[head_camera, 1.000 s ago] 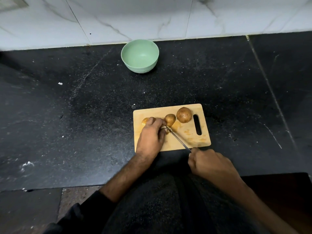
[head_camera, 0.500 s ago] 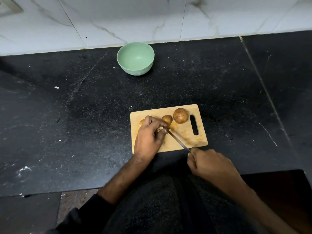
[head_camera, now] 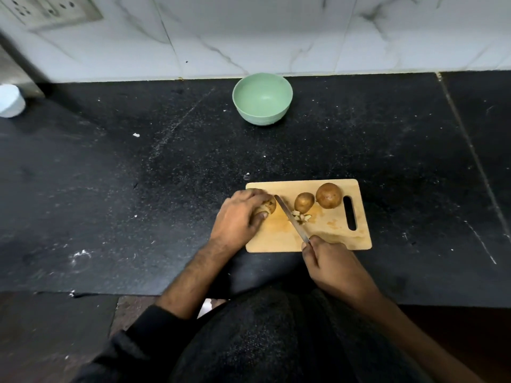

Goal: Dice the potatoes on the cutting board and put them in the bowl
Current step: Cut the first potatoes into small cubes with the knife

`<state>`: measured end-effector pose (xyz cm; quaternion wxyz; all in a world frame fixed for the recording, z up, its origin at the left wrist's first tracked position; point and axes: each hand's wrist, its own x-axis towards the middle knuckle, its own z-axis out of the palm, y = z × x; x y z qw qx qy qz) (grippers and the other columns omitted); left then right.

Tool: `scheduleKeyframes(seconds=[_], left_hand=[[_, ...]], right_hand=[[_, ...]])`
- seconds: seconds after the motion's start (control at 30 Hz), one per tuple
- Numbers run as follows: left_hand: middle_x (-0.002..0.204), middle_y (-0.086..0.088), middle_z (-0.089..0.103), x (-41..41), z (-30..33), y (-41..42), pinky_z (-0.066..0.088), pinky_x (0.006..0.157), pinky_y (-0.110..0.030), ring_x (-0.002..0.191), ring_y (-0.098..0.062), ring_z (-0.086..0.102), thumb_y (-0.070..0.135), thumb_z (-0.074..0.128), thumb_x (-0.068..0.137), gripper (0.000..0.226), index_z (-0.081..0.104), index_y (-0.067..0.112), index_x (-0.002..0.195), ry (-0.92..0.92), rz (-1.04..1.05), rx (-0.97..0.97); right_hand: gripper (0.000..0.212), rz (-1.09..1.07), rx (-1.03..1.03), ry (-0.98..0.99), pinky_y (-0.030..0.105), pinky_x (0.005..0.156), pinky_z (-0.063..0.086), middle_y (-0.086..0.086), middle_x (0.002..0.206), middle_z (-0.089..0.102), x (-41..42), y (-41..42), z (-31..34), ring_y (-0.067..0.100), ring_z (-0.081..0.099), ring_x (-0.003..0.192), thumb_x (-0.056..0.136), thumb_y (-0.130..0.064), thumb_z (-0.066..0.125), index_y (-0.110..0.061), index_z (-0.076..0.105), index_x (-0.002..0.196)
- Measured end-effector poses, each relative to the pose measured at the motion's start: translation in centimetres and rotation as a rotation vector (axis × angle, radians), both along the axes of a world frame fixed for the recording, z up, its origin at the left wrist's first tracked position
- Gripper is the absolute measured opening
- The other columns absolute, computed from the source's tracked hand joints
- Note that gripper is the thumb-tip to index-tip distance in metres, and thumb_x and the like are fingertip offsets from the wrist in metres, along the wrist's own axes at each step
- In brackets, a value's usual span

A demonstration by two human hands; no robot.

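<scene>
Potato [head_camera: 267, 206] gripped by my left hand [head_camera: 240, 217] on cutting board [head_camera: 336, 235], right hand [head_camera: 331, 265] clutching knife [head_camera: 291, 217] beside diced bits [head_camera: 301, 217].

Person seen from above, torso + both arms in frame. Wears dark top, black/charcoal, coarse speckled knit-like fabric w/ vertical folds down the front. Left sleeve [head_camera: 143, 327] dark, pushed up to approx the elbow, forearm bare below it w/ visible hair. Right arm bare as far as frame shows, no sleeve edge seen. Left hand [head_camera: 237, 217] and right hand [head_camera: 331, 264] both bare: no gloves, rings, watch or bands visible. Nails short where they show. Legs and lower clothing can't be made out.
</scene>
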<state>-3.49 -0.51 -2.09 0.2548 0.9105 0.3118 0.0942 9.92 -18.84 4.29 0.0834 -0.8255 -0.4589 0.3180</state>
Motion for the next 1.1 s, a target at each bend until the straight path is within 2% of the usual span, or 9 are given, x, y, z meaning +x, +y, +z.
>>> scheduleKeyframes(seconds=[0.17,0.27,0.37,0.6,0.8,0.93,1.1], left_hand=[[0.114,0.004,0.063,0.9,-0.3,-0.6,0.047,0.093,-0.039,0.108,-0.018,0.055,0.05,0.072,0.085,0.046,0.065,0.024,0.122,-0.039,0.117,0.001],[0.107,0.005,0.063,1.4,-0.3,-1.2,0.049,0.092,-0.04,0.103,-0.016,0.056,0.039,0.075,0.086,0.036,0.067,0.021,0.115,-0.121,0.183,-0.06],[0.104,0.009,0.066,1.3,-0.3,-1.4,0.053,0.089,-0.037,0.097,-0.012,0.06,0.028,0.082,0.081,0.035,0.068,0.019,0.112,-0.231,0.275,-0.203],[0.101,0.01,0.07,1.3,-0.3,-1.5,0.057,0.091,-0.036,0.096,-0.004,0.066,0.029,0.089,0.073,0.046,0.063,0.032,0.112,-0.246,0.369,-0.329],[0.101,0.007,0.071,1.0,-0.1,-2.2,0.058,0.088,-0.035,0.092,-0.008,0.067,0.032,0.084,0.079,0.035,0.07,0.025,0.11,-0.173,0.437,-0.253],[0.095,0.006,0.062,0.9,0.7,-2.7,0.054,0.086,-0.03,0.088,-0.013,0.062,0.031,0.082,0.082,0.033,0.072,0.022,0.113,-0.132,0.444,-0.156],[0.098,0.001,0.07,0.7,1.4,-3.3,0.05,0.084,-0.029,0.091,-0.015,0.062,0.026,0.079,0.086,0.029,0.073,0.021,0.114,-0.143,0.423,-0.125]], right_hand=[[0.03,0.004,-0.001,-0.024,0.035,0.07,0.047,-0.003,0.078,0.056,-0.3,0.7,-0.3,0.018,0.059,0.076,0.104,-0.04,0.035,-0.019,0.057,0.102],[0.031,0.009,-0.016,-0.038,0.033,0.069,0.041,-0.003,0.078,0.055,-0.4,0.7,-0.4,0.016,0.053,0.074,0.104,-0.04,0.035,-0.019,0.057,0.103],[0.031,0.018,-0.012,-0.048,0.035,0.069,0.043,-0.001,0.081,0.058,-0.2,0.8,-0.3,0.02,0.06,0.08,0.104,-0.041,0.035,-0.019,0.058,0.103],[0.029,0.08,-0.017,-0.05,0.031,0.067,0.036,-0.006,0.078,0.051,0.3,1.5,-0.4,0.014,0.048,0.07,0.104,-0.038,0.036,-0.019,0.058,0.104],[0.029,0.099,-0.039,-0.059,0.03,0.068,0.036,-0.009,0.073,0.046,0.6,1.7,-0.5,0.015,0.047,0.071,0.105,-0.037,0.036,-0.018,0.058,0.111],[0.029,0.125,-0.037,-0.081,0.03,0.068,0.038,-0.009,0.072,0.043,0.6,1.7,-0.3,0.016,0.048,0.072,0.105,-0.035,0.037,-0.018,0.057,0.116],[0.029,0.185,-0.062,-0.084,0.029,0.069,0.038,-0.006,0.077,0.047,0.7,1.5,0.2,0.017,0.053,0.076,0.104,-0.034,0.038,-0.016,0.058,0.115]])
